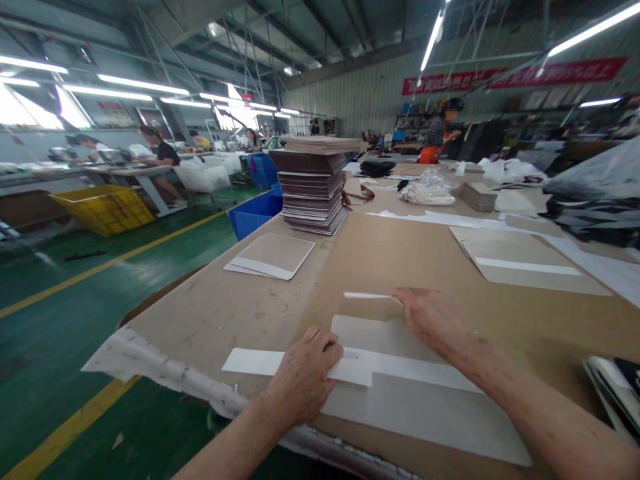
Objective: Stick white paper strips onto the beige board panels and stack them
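My left hand rests with curled fingers on a white strip, which lies across a light grey sheet near the table's front edge. Part of this strip sticks out to the left past the sheet. Another white band runs along the sheet to the right and is partly hidden by my forearm. Farther back, my right hand pinches the end of a narrow white piece, seen almost edge-on above the brown board. Its fingertips are partly hidden.
A tall stack of dark and pale sheets stands at the back left. Loose sheets lie before it, others at right. Dark-edged pieces sit near my right arm. Blue and yellow bins and several people are beyond.
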### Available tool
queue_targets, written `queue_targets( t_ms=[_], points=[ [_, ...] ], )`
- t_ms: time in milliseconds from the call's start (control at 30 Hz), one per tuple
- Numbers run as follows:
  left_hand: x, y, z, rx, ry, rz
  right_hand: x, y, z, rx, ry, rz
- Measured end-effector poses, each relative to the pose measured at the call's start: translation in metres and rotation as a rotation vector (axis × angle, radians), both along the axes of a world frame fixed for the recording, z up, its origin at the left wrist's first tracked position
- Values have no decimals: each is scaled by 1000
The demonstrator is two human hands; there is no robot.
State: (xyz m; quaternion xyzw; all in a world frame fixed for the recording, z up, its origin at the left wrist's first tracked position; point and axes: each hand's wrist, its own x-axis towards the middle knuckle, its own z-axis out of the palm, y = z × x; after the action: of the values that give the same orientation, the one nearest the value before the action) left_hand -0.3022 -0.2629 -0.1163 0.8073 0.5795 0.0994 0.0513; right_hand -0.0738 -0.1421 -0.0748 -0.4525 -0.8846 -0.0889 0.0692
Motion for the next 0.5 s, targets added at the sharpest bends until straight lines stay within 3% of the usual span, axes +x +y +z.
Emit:
queue_targets(
  t_ms=[133,267,400,500],
  points=[
    [1,1,2,-10,-8,17,31,17,25,166,314,-156],
    [3,1,1,-1,-38,28,73,21,42,210,993,-296],
    [-11,8,-17,46,-41,12,126,20,53,242,1711,-245],
    [-26,23,-34,115,-30,-34,171,11,62,369,1953,-277]
  ],
)
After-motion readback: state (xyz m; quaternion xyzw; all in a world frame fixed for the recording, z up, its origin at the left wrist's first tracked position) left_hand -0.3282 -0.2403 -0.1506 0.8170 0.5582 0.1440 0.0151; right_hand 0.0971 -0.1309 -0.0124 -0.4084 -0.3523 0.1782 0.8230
